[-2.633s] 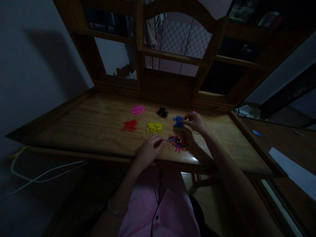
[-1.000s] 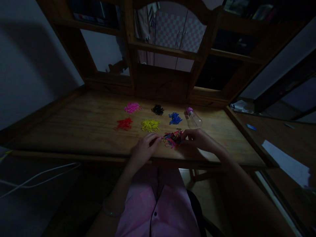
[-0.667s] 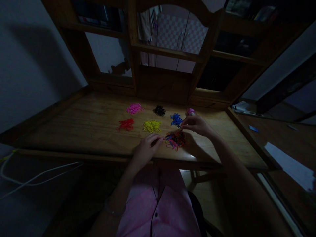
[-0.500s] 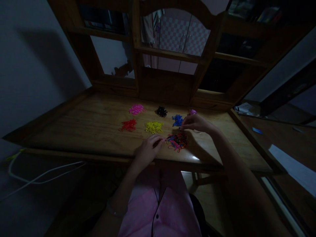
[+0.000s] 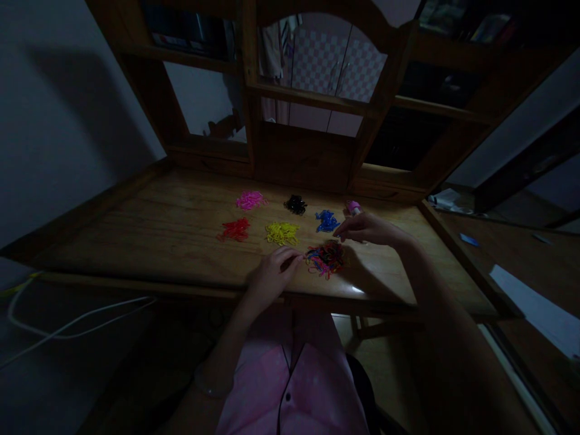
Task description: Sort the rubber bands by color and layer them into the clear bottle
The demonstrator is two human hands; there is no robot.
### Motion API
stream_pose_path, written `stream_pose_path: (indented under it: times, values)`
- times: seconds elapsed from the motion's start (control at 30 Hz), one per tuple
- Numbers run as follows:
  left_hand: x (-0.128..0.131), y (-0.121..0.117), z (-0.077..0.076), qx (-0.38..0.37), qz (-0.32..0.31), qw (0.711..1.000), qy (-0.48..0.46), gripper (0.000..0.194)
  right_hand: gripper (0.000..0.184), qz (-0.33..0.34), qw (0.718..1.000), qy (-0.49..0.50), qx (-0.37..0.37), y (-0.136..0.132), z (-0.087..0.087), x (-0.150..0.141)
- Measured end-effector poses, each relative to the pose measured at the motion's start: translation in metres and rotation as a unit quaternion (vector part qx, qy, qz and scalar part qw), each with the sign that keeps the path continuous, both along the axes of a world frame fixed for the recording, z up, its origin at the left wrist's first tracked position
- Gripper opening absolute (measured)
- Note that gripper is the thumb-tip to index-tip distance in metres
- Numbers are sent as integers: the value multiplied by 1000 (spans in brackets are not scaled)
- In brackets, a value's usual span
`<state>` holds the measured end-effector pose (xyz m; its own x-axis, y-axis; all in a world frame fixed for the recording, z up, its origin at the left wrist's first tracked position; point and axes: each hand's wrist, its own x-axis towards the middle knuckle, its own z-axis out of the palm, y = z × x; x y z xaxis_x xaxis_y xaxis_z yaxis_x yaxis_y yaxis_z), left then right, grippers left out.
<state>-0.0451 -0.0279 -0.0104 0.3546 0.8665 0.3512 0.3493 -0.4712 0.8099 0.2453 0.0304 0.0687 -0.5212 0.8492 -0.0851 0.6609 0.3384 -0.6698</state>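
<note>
A mixed pile of small coloured loops, which look like paper clips [image 5: 326, 258], lies near the table's front edge. At its left side is my left hand [image 5: 276, 269], with thumb and fingertips pinched together; what they hold is too small to make out. My right hand [image 5: 369, 229] reaches in from the right, its fingers closed just above the mixed pile and beside the blue pile [image 5: 327, 221]. Something tiny may be at its fingertips, but it is too dark to name. Single-colour piles lie beyond: yellow [image 5: 281, 233], red [image 5: 234, 230], pink [image 5: 251, 200] and black [image 5: 296, 205].
A pink-topped item [image 5: 353, 207] lies behind my right hand. The wooden desk [image 5: 172, 223] has a shelf unit [image 5: 308, 151] rising at its back. White cables [image 5: 90, 317] hang at the left front. A paper sheet [image 5: 534, 305] lies on the surface at right.
My right hand has drawn slightly right, away from the blue pile, showing more of the pink-topped item behind it. My left hand stays at the mixed pile's edge.
</note>
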Motion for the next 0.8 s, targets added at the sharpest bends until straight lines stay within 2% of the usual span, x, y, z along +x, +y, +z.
stream_pose_path:
  times: [0.07, 0.17, 0.23, 0.33, 0.47, 0.57, 0.7, 0.8]
  values:
    - [0, 0, 0, -3, -2, 1000, 0, 21, 28, -51, 996, 10, 77, 6, -4, -5]
    - [0, -1, 1, -9, -2, 1000, -1, 21, 20, -129, 966, -23, 222, 15, -12, -16]
    - [0, -1, 1, -10, -1, 1000, -3, 21, 17, -149, 954, -58, 256, 17, -14, -21]
    - [1, 0, 2, -7, -4, 1000, -1, 21, 20, -144, 956, -75, 244, 9, -12, -25]
    - [1, 0, 2, -4, -7, 1000, -4, 21, 25, -73, 972, -92, 202, -17, -11, -29]
    - [1, 0, 2, -3, -6, 1000, -11, 21, 23, -41, 983, -92, 156, -34, -18, -34]
    - [1, -1, 2, -1, -9, 1000, -11, 22, 18, -76, 985, -62, 143, -40, -31, -36]
    - [1, -2, 3, 0, -8, 1000, -5, 22, 19, -104, 982, -38, 153, -40, -30, -35]
